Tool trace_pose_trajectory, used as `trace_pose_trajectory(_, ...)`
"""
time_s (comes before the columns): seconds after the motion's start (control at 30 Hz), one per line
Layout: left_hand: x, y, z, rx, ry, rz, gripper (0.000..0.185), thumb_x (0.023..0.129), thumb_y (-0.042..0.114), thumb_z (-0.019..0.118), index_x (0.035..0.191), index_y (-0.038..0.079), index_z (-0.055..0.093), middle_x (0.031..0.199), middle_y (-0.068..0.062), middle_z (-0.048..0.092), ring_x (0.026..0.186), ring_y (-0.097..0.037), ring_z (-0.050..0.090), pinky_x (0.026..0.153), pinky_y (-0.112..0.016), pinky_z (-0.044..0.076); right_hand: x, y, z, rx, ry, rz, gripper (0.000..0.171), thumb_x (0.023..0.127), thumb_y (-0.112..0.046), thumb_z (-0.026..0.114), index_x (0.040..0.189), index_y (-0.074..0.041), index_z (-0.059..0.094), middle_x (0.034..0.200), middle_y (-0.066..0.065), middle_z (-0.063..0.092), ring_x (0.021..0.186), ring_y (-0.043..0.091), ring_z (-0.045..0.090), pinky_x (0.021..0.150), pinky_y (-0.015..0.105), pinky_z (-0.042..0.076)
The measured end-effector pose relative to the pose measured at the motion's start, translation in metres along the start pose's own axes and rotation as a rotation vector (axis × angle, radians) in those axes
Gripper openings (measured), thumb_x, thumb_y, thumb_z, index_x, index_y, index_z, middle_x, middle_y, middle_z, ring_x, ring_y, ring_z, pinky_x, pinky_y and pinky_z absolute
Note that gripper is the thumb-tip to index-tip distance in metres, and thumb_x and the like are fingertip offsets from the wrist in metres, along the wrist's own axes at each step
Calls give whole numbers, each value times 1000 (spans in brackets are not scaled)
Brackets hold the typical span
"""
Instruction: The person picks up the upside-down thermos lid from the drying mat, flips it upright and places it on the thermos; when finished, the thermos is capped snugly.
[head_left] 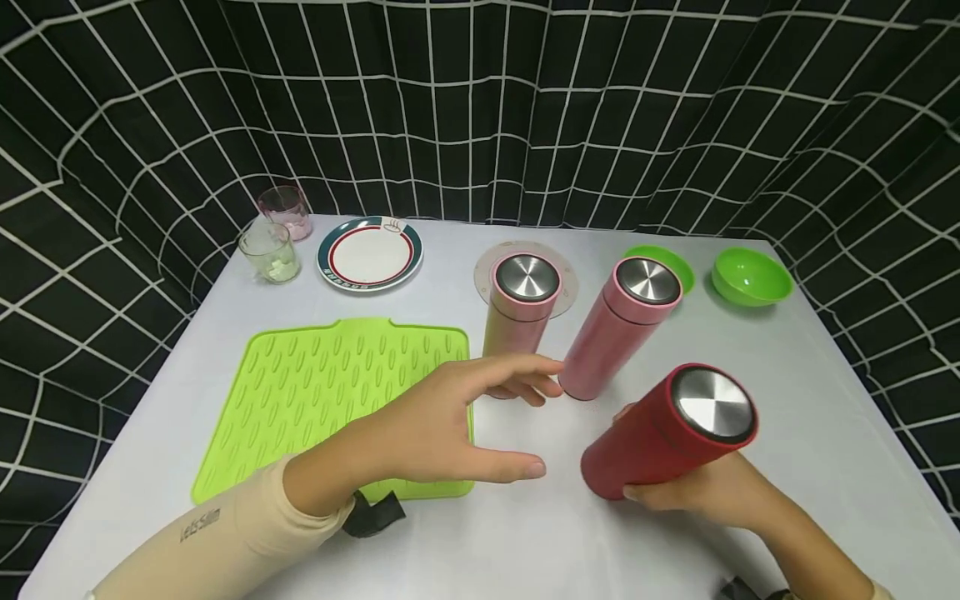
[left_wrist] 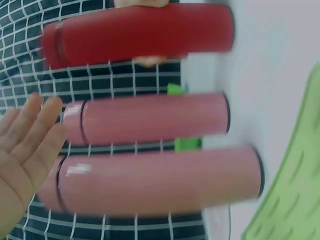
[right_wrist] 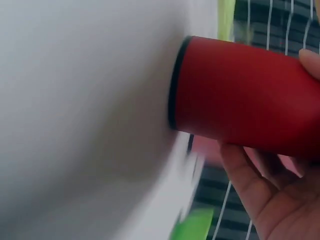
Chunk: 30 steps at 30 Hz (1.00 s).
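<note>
White tabletop (head_left: 825,400), gridded black curtain behind. Red flask (head_left: 663,433) is gripped low on its body by the right hand (head_left: 705,492), tilted, base near the table. Left hand (head_left: 442,425) is held open, empty, near two pink flasks (head_left: 615,333). Red flask is best kept upright, clear of them.

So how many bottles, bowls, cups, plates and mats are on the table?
Metal-capped bottles: 3, red, pink, pale pink
Green plastic bowls: 2
Clear cups: 2
Striped plate: 1
Green mat: 1
Round coaster: 1
Total: 10
</note>
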<state>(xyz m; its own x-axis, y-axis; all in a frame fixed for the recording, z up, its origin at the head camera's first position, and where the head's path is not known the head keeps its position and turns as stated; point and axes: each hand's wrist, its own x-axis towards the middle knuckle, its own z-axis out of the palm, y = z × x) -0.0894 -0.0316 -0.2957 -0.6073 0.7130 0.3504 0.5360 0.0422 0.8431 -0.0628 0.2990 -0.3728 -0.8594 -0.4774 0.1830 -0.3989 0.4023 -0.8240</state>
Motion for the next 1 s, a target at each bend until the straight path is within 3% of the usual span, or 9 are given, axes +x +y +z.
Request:
trace_pose_trajectory(0.23,-27,2,-32,19,57,28,36,86,7,72,121,13,66,112,6,68,105,-14,64,90,-34,51,-3,35,-51,-158,172,197,58,71,2,85,120,-3,55,103,-4,65,86,10,63,67,24,53)
trace_pose_trajectory(0.5,-49,-12,-45,39,89,-99,33,88,6,71,119,16,67,111,8,69,104,-15,64,90,-35,51,10,62,-85,-224,203,333,62,80,-9,80,131,-3,46,112,-8,56,96,5,54,69,21,51)
trace_pose_trajectory(0.73,-56,-16,-48,71,95,-122,37,88,7,72,122,20,65,113,8,68,104,-16,64,91,-37,51,8,65,-92,-221,201,381,59,84,-14,78,132,-3,46,112,-10,55,99,5,52,72,19,48)
trace_pose_trajectory(0.87,-58,-17,-48,92,79,-139,38,89,9,72,124,20,63,114,9,67,104,-14,63,91,-37,51,3,61,-90,-197,197,394,68,86,-17,77,141,-8,37,124,2,51,104,10,49,75,15,48)
trace_pose_trajectory(0.93,-61,-15,-49,125,75,-159,39,89,12,72,126,21,62,114,11,66,104,-13,63,91,-35,50,-4,52,-86,-207,255,406,80,86,-18,76,148,-11,26,134,11,41,109,10,42,76,11,42)
trace_pose_trajectory(1.0,-66,-12,-51,182,79,-177,41,89,16,73,127,25,61,114,14,65,103,-11,62,91,-33,50,-11,36,-77,-244,383,389,91,84,-15,77,151,-15,15,140,15,30,113,8,33,80,7,35)
